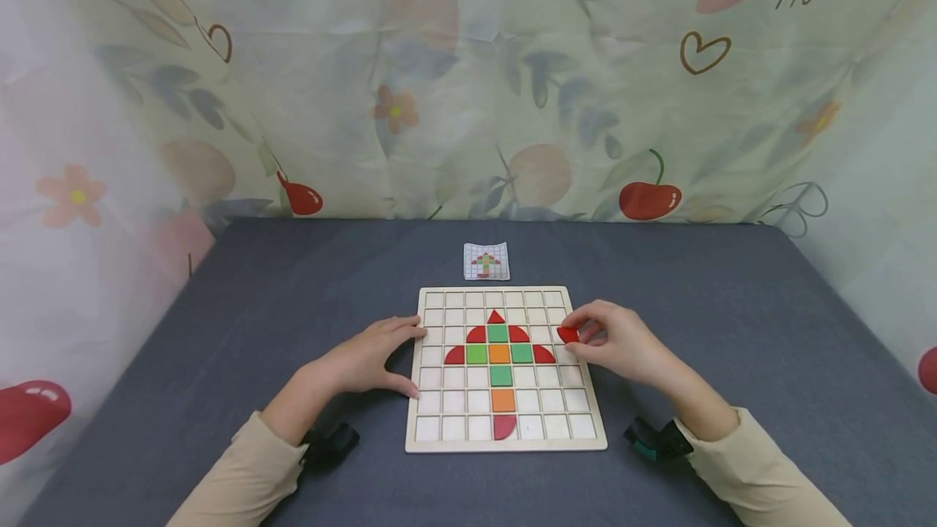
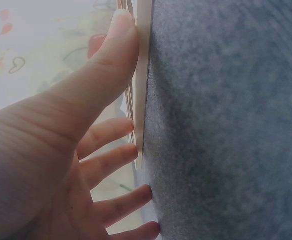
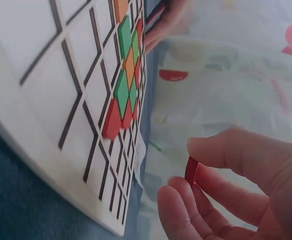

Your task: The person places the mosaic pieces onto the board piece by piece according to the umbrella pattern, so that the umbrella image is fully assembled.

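A wooden grid board lies on the dark cloth, with square cells and coloured tiles set in some of them. My left hand rests at its left edge, thumb and fingers spread and touching the rim. Above the board's right side, my right hand pinches a small red tile between thumb and fingers; its full outline is hidden. Set in the grid are a red triangle, several red quarter-circle tiles, green square tiles and orange square tiles.
Beyond the board's far edge lies a small printed card showing a similar coloured pattern on a grid. Dark cloth covers the table. A patterned curtain hangs behind it.
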A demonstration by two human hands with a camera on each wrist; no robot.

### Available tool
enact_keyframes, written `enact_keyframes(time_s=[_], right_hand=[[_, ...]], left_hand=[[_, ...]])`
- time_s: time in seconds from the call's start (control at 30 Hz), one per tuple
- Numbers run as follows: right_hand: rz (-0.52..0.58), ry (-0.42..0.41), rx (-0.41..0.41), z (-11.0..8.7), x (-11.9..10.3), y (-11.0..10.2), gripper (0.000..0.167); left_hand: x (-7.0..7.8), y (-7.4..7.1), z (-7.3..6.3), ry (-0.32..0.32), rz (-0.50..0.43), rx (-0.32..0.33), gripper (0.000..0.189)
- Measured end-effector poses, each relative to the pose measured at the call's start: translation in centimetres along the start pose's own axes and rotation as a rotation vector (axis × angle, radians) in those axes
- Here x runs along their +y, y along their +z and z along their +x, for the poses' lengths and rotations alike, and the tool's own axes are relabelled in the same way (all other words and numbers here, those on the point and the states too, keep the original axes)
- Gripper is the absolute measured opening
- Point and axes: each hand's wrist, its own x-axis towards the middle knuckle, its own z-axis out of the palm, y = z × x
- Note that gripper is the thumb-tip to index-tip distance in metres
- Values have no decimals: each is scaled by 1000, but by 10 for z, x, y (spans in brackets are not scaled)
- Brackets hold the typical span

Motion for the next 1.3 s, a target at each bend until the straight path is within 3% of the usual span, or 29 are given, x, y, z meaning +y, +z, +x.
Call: enact_keyframes(time_s=[0.57, 1.3], right_hand=[[34, -38, -42, 0, -16, 16, 26], [54, -172, -210, -2, -35, 45, 20]], left_hand=[[-2, 1, 2, -8, 9, -2, 87], [-3, 0, 2, -14, -2, -7, 87]])
